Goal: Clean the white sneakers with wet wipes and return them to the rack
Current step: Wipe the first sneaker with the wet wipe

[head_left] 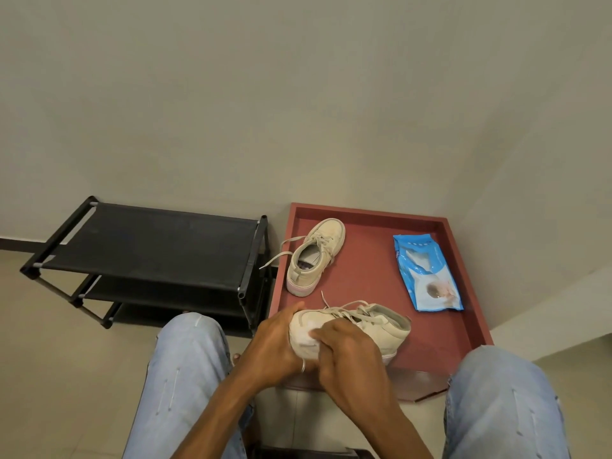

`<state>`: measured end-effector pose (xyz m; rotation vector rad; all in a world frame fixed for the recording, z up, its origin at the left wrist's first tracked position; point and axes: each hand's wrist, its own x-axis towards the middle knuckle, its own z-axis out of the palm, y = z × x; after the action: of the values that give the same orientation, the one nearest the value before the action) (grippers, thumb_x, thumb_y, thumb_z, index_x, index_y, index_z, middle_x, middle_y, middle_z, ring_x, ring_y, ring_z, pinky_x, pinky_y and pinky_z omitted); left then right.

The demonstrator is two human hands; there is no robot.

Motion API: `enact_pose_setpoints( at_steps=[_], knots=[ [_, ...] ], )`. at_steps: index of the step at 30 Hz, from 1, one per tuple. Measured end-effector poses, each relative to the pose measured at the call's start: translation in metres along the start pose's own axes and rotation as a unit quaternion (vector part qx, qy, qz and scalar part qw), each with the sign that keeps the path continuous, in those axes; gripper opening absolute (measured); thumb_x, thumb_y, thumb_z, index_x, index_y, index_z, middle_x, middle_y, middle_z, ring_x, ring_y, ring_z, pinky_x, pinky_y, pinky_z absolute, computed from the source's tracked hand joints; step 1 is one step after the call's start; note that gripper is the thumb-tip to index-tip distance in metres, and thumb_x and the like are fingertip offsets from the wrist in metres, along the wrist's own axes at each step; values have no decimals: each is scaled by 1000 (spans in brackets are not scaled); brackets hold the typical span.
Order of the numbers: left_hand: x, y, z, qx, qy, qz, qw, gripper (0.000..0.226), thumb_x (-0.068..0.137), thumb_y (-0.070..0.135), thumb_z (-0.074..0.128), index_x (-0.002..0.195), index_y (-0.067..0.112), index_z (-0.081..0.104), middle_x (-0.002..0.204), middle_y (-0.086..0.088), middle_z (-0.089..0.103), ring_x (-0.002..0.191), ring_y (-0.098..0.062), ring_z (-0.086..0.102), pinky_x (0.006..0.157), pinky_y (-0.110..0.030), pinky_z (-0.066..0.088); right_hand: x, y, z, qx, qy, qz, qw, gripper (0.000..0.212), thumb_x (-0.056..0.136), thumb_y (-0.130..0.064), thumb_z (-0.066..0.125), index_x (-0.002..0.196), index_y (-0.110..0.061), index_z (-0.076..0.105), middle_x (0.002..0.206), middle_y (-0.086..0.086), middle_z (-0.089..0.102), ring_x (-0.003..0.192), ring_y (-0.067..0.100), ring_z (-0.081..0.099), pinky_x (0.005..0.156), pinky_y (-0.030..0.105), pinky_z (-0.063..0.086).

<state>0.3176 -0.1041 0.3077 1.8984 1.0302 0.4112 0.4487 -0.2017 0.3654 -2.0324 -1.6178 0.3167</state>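
Knees point(185, 356) in pale jeans fill the bottom corners of the head view, and both forearms reach up between them to the held sneaker point(381, 326), just below centre and over the near edge of the red tray point(364, 212).

The shoe's long axis runs left to right across the frame. Its toe is buried in the hands on the left, its heel sticks out to the right, and its laces face up.

The left hand point(275, 342) is cupped round the toe end from the left, thumb on top, fingers wrapped underneath and gripping firmly. The right hand point(347, 352) comes over from the right, fingers curled down onto the toe cap. They press a pale patch I take for a wipe point(303, 339), though it is hard to tell from the shoe's own fabric.

I'd say the toe is being scrubbed. The heel and side lie rightward of the grip, so the right hand is nearer to work along them.

The second sneaker point(314, 256) sits further up in the tray, toe toward the upper right. The pack of wet wipes point(427, 273) lies well apart at the tray's right. The black rack point(149, 246) stands just left of the tray, nearer the left hand.
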Motion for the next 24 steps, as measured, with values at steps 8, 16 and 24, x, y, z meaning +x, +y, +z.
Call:
enact_pose_setpoints(
  at_steps=[8,16,24],
  knots=[
    [5,-7,6,19,18,-28,999,66,75,28,82,134,22,55,115,14,64,102,4,61,91,-11,47,21,-9,14,-28,23,-7,999,33,64,-5,64,94,-14,73,86,2,67,76,18,61,68,26,52],
    [0,4,-8,-34,16,-33,999,76,59,34,96,121,42,52,103,32,62,98,20,58,78,-1,45,-17,8,16,-54,20,-35,998,25,62,-5,72,85,-15,71,91,-2,64,82,20,60,60,28,53],
    [4,2,-8,-61,35,-50,996,77,62,29,95,129,25,57,111,17,66,95,13,61,78,-3,48,-4,5,24,-36,40,-20,998,51,60,5,75,109,-12,68,104,5,66,93,22,63,72,30,56]
  ],
)
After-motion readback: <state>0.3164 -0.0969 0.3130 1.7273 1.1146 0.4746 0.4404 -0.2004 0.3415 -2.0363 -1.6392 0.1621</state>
